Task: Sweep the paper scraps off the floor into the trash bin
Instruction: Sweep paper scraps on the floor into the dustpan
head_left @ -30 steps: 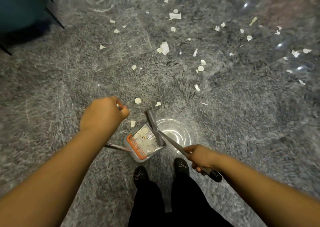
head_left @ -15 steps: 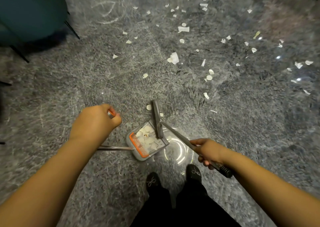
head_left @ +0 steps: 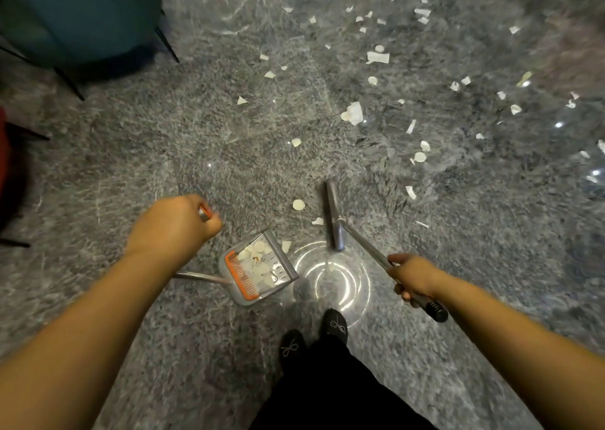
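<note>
Far left edge of floor [head_left: 163,380]: teal chair [head_left: 75,13] with dark thin legs, red object [head_left: 2,154] below it at frame edge; limited room for sweeping on that side. Left hand [head_left: 170,226] clenched round top of dustpan handle [head_left: 205,211], orange tip showing past the knuckles; held high, presumably to keep pan steady while standing upright. Dustpan [head_left: 258,266] set on floor just ahead of the feet [head_left: 314,334], open lip toward the right, toward the broom head, orange comb along its rear wall; several paper scraps [head_left: 258,261] already lying inside, two more just outside the lip. Broom head [head_left: 334,215] grey, narrow, lying roughly lengthwise away from the body, apart from the pan lip; whether touching floor or slightly lifted, cannot tell. Round scrap [head_left: 298,204] and small scrap beside the head on its left, between head and pan; placement judged suited to a short stroke leftward into the pan. Right hand [head_left: 414,277] grasping broom shaft [head_left: 366,246] near its black grip end, fingers wrapped round. Upper right of floor: most scraps scattered there, well apart from the pan, open floor with no obstruction seen. Trash bin not in view. Task judged early: small share collected.
</note>
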Demonstrator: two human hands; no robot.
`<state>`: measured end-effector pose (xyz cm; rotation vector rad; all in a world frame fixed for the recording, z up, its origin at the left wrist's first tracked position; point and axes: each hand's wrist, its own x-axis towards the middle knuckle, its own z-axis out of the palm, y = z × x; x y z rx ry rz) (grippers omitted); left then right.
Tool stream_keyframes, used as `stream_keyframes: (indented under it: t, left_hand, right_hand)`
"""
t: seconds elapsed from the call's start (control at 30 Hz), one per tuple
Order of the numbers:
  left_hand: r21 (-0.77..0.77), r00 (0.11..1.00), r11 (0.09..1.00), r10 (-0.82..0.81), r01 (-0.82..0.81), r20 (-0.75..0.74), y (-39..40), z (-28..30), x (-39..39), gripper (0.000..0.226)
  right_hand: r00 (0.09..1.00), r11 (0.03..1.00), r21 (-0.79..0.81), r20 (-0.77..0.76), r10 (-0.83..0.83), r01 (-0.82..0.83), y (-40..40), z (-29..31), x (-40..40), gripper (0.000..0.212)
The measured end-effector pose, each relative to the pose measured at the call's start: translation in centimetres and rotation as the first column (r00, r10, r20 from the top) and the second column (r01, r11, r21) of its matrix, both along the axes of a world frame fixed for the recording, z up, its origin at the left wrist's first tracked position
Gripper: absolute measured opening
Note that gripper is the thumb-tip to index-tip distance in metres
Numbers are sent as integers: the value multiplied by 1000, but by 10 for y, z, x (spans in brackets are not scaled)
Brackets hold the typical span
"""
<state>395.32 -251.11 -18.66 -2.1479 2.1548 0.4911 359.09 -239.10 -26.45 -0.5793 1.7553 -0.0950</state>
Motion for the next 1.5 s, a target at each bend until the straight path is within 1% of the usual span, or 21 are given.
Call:
stream_keyframes:
  t: [0.17,0.33,0.5,0.6,0.67,0.8,1.03,1.13,1.23,1.4,1.5]
  left_hand:
    - [17,1000,1000,11,-11,8,-20,-1,-4,18]
    - [-50,1000,998,-26,27,11,-24,-3,-8,20]
    - [-50,999,999,-13,15,38,-24,-6,-6,16]
    - [-47,999,999,-15,17,48,-25,-7,-6,14]
    - [-34,999,999,-9,11,54,-26,-7,-6,16]
    - [-38,998,999,-7,10,62,-23,-7,-5,16]
    - [-44,1000,999,16,-15,22,-14,-9,3,14]
    - [-65,1000,998,1,1,27,-9,-9,6,16]
    - [-63,999,998,-1,4,39,-6,-9,6,14]
    - [29,1000,1000,12,-12,8,-12,-2,10,16]
    - [57,1000,998,11,-11,-1,-18,3,17,17]
  right_hand:
    - [998,998,0,-24,55,-55,-31,-21,-4,34]
    - [989,989,-12,-27,144,-145,-64,-36,6,34]
    - [941,941,27,-26,337,-336,-90,-36,17,34]
    - [894,893,62,-13,448,-447,-86,-30,26,36]
    - [881,879,72,6,473,-472,-74,-27,30,37]
    - [916,913,81,61,396,-400,-41,-21,37,38]
    - [961,964,43,105,257,-263,0,3,37,41]
    - [973,975,28,73,217,-220,8,10,36,41]
    - [976,976,15,22,217,-217,8,13,35,44]
    - [980,982,11,-56,191,-190,5,10,30,35]
    - [982,986,30,-87,165,-163,9,7,24,34]
